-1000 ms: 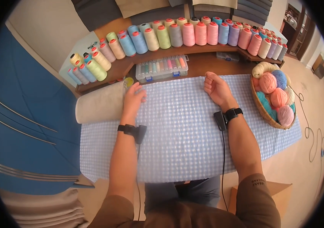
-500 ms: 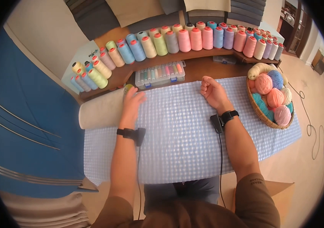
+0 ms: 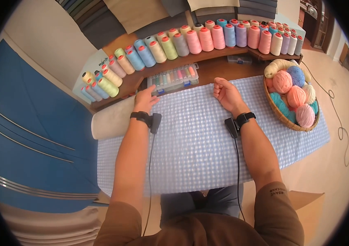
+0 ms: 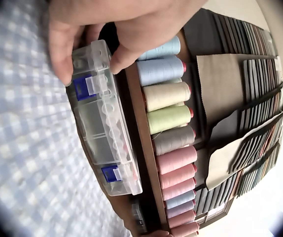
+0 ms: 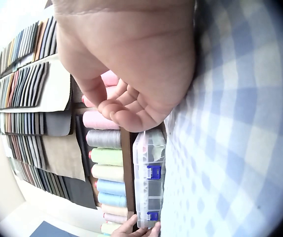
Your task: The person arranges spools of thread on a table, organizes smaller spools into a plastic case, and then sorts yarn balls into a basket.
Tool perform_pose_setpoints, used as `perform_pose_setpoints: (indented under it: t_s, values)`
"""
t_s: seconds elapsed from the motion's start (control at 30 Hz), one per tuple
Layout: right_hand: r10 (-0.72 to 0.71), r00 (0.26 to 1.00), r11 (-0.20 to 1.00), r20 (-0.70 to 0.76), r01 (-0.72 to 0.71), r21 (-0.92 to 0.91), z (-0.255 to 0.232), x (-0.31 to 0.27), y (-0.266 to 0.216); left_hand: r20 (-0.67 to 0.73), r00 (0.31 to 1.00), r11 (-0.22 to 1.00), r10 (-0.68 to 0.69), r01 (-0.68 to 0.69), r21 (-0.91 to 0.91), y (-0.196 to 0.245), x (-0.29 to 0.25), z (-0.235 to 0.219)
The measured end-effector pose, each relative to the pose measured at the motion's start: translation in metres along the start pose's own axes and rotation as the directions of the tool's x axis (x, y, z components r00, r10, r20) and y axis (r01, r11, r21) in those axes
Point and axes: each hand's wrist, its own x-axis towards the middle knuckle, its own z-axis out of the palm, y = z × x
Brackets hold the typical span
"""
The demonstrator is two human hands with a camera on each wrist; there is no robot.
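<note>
A clear plastic thread box (image 3: 172,78) with blue latches and small coloured spools inside lies beyond the back edge of the checked cloth. My left hand (image 3: 145,100) is at its left end. In the left wrist view, the thumb and fingertips (image 4: 65,74) are spread to either side of the box's end. Farther right, my right hand (image 3: 227,95) hovers over the cloth with fingers loosely curled and nothing in it. In the right wrist view, the box (image 5: 149,190) shows below the right hand (image 5: 131,64).
A cream roll of material (image 3: 113,121) lies left of the left hand. Blue-and-white checked cloth (image 3: 199,143) covers the table. A wicker basket (image 3: 283,118) of yarn balls stands at the right. Thread cones (image 3: 180,45) line the raised shelf behind.
My left hand has moved forward from the end of the cream roll to the left end of the thread box. The right hand keeps its loose curl over the cloth.
</note>
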Motion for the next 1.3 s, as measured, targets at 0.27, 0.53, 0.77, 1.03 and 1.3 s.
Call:
perform_pose_setpoints:
  t_s: [0.27,0.53,0.77,1.03,1.3]
  values:
    - [0.008,1.0,0.999,-0.02,-0.009,-0.039,0.0,-0.001,0.0,0.109,0.99,0.987,-0.094,0.107,-0.117,0.016,-0.022,0.006]
    - [0.015,1.0,1.0,-0.023,-0.015,-0.016,-0.003,0.001,-0.001,0.122,0.99,0.925,-0.076,0.116,-0.363,0.001,-0.08,-0.013]
    - [0.025,1.0,0.999,0.008,-0.026,0.044,-0.006,0.003,0.0,0.23,0.971,0.95,0.067,0.008,-0.312,-0.039,-0.153,-0.052]
    - [0.016,1.0,0.999,0.027,-0.017,0.035,-0.006,0.003,0.0,0.161,0.982,0.988,0.102,-0.082,-0.13,-0.056,-0.185,-0.045]
    - [-0.004,0.997,0.98,-0.082,-0.012,-0.196,0.01,-0.004,0.003,0.112,0.906,0.841,0.407,-0.42,0.342,-0.07,-0.177,-0.05]
